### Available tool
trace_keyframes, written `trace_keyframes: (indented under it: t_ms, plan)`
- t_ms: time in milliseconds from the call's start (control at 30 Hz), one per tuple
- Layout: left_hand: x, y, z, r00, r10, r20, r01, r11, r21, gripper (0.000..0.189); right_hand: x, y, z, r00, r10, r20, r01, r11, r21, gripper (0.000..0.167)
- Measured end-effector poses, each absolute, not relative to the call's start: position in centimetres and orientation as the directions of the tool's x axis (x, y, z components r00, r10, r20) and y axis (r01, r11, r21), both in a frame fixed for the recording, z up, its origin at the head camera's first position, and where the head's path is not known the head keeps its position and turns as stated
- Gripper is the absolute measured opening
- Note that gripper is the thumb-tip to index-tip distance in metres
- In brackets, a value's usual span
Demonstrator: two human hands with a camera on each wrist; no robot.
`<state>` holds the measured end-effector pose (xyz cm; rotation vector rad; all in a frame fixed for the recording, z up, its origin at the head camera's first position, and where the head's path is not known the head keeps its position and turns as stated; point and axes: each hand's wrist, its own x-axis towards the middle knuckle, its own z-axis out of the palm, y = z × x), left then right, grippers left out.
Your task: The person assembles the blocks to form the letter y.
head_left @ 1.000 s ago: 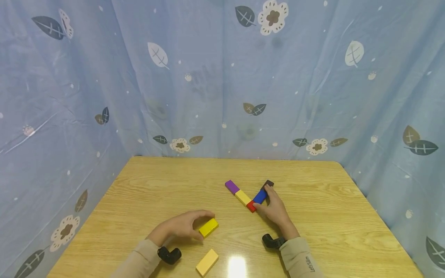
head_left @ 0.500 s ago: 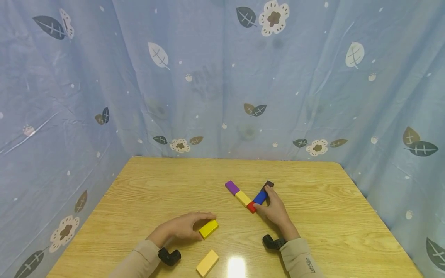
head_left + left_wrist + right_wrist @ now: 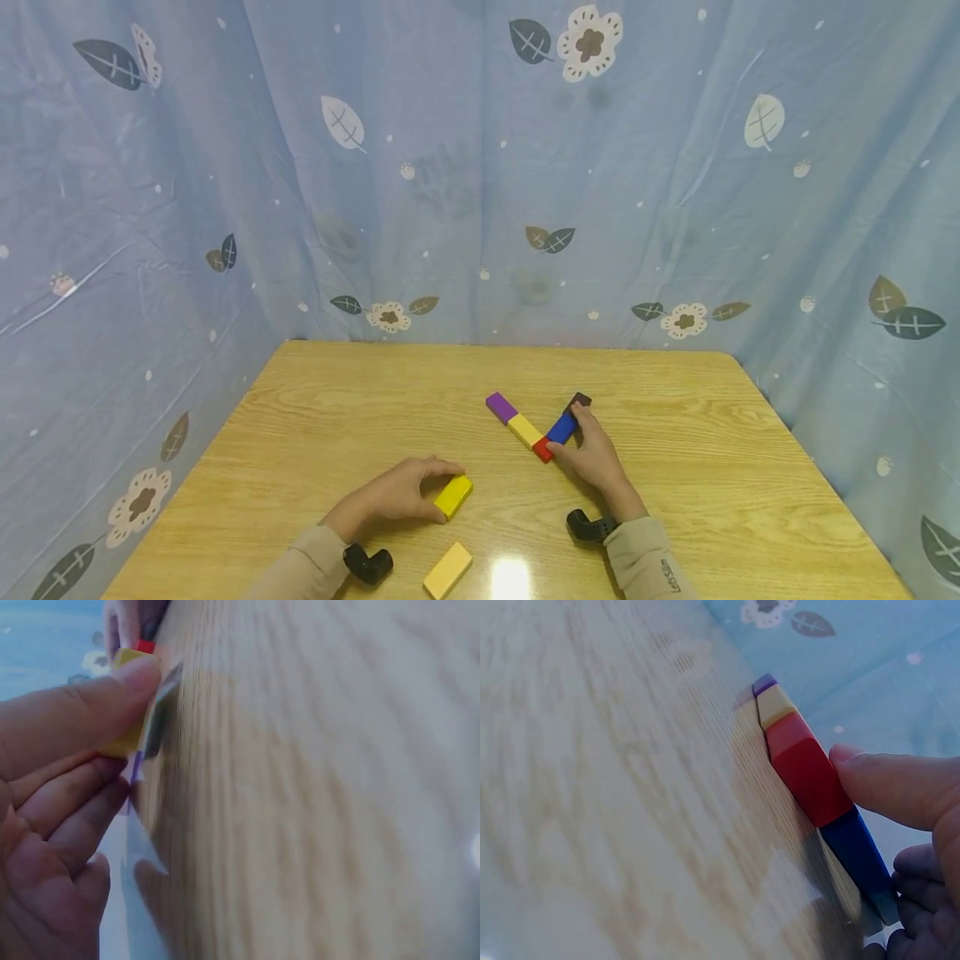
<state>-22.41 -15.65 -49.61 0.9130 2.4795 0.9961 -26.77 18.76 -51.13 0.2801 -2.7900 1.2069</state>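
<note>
My left hand pinches a bright yellow block between thumb and fingers, close over the table. In the left wrist view, the thumb lies across this yellow block. Ahead, small blocks form a V: purple, pale yellow, red, blue and dark brown. My right hand spans the V's right side, thumb at the red block and a fingertip on the dark brown one. In the right wrist view, the thumb touches the red block, with curled fingers beside the blue block.
A pale orange-yellow block lies on the wooden table near its front, right of the left wrist. Black wrist devices sit on both arms. A blue patterned curtain closes off the back and sides.
The left thumb has slid slightly right, and the bright yellow block has turned a little so that its near end points more toward the front. The right hand and the V hold still.
</note>
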Motion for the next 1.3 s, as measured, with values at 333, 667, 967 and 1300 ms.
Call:
trace_keyframes:
  t_ms: [333, 667, 967, 1300]
  plan:
    - [-23.0, -14.9, -48.2, -0.764, 0.642, -0.056, 0.442, 0.586, 0.679, 0.067, -26.6, 18.8, -51.1, -0.98, -0.133, 0.146, -0.198, 0.672, -0.713, 0.089]
    - [-24.0, -12.3, -47.1, -0.74, 0.667, -0.087, 0.462, 0.598, 0.655, 0.069, -26.7, 18.7, -51.0, -0.978, -0.134, 0.159, -0.208, 0.67, -0.713, 0.088]
    - [-25.0, -9.4, -46.7, -0.679, 0.729, -0.087, 0.545, 0.58, 0.605, 0.067, -26.7, 18.8, -51.0, -0.98, -0.129, 0.15, -0.197, 0.674, -0.712, 0.088]
    - [-26.3, -7.1, -47.3, -0.665, 0.742, -0.083, 0.585, 0.586, 0.561, 0.065, -26.7, 18.7, -50.9, -0.981, -0.125, 0.147, -0.192, 0.677, -0.711, 0.088]
